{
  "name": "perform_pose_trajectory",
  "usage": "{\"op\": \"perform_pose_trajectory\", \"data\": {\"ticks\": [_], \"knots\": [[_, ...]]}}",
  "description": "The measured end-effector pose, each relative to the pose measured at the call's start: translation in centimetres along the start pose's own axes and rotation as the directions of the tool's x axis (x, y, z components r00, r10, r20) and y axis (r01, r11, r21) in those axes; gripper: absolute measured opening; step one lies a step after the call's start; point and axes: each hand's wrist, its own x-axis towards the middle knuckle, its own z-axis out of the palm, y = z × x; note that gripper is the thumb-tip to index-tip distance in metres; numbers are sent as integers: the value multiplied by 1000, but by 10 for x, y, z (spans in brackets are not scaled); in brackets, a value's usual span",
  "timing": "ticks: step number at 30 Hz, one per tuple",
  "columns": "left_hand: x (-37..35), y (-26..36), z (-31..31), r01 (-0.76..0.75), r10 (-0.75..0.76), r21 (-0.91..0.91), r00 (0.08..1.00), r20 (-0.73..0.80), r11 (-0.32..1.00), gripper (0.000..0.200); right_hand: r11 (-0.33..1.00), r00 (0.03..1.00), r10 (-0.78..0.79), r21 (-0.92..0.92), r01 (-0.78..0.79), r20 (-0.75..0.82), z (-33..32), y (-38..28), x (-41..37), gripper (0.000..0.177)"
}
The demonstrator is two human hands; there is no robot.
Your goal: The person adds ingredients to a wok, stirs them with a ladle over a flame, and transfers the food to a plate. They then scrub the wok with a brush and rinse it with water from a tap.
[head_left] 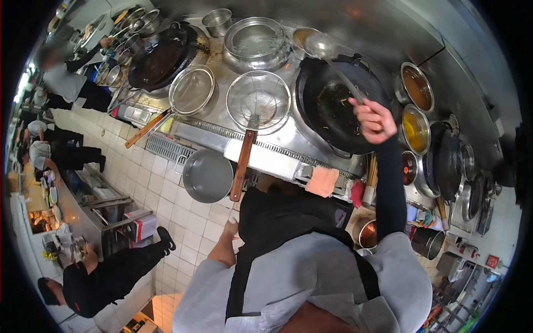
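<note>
My right hand [376, 122] is closed around the handle of a metal ladle [345, 80] above the right side of a large black wok [327, 111]. The ladle's bowl is over the wok's far rim, close to a small metal bowl [302, 38]. A few small food scraps lie in the dark wok. My left hand [232, 228] hangs low beside my apron, just below a grey pot [208, 176]. It is small and partly hidden, so its fingers cannot be made out.
A wire strainer [244, 161] with a wooden handle rests on the stove, beside another strainer [191, 91]. Behind stands a wide metal pot [255, 25]. At right are bowls of brown sauce [416, 89] and yellow oil [413, 130]. Several co-workers, including one person [111, 280], stand at left.
</note>
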Motion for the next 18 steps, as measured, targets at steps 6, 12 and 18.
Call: {"op": "perform_pose_trajectory", "data": {"ticks": [6,12,18], "knots": [[62,-11,-19,-301,292,119,952,88,946,58,963,868,-95,-267,-45,-488,-17,-19,-68,22],[13,96,-47,-315,225,-399,940,-258,861,43,-559,537,-801,-651,-514,264,-94,26,-43,31],[-51,174,-72,-374,329,-566,926,-185,735,29,237,534,-840,-949,207,-93,-37,81,103,27]]}}
